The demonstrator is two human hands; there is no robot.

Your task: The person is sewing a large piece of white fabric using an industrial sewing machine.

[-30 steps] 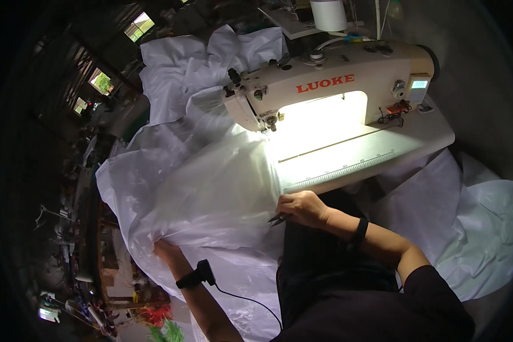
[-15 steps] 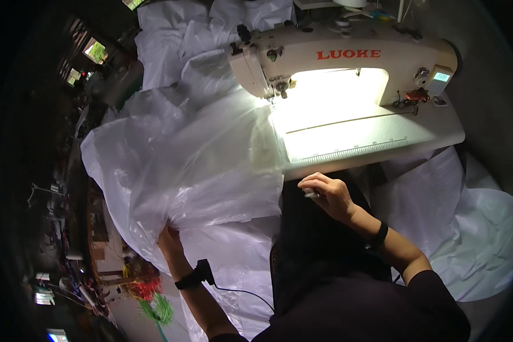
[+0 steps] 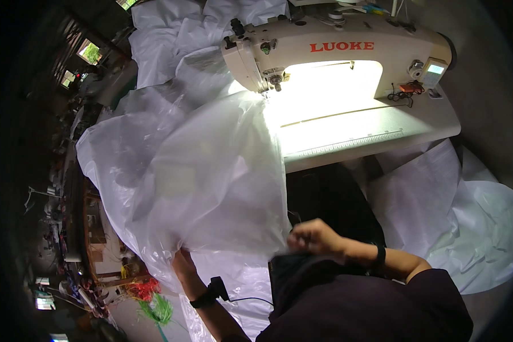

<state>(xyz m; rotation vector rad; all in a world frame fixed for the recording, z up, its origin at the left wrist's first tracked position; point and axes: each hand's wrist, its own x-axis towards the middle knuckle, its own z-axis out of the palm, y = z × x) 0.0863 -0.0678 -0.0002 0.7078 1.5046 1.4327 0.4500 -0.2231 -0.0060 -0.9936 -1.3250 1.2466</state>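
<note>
A large translucent white plastic sheet (image 3: 211, 171) hangs from under the needle end of the sewing machine (image 3: 347, 48) down toward my lap. My left hand (image 3: 182, 265) is closed on the sheet's lower left part, its fingertips hidden in the folds. Beside the sheet's right edge, over my dark-clothed lap, my right hand (image 3: 316, 236) is closed and blurred by motion. A thin dark bit shows by its fingers, too unclear to name. Whether the right fingers pinch the sheet's edge cannot be made out.
The lit machine bed (image 3: 347, 128) carries a printed ruler along its front edge. More white sheeting (image 3: 473, 228) hangs at the right, and another heap (image 3: 171, 45) lies behind the machine. Red strands (image 3: 145, 289) and a green bristly bundle (image 3: 157, 308) are at lower left.
My right hand has moved down and slightly left, from below the machine bed to the sheet's edge. My left hand has shifted slightly right and down, and the sheet is smoother.
</note>
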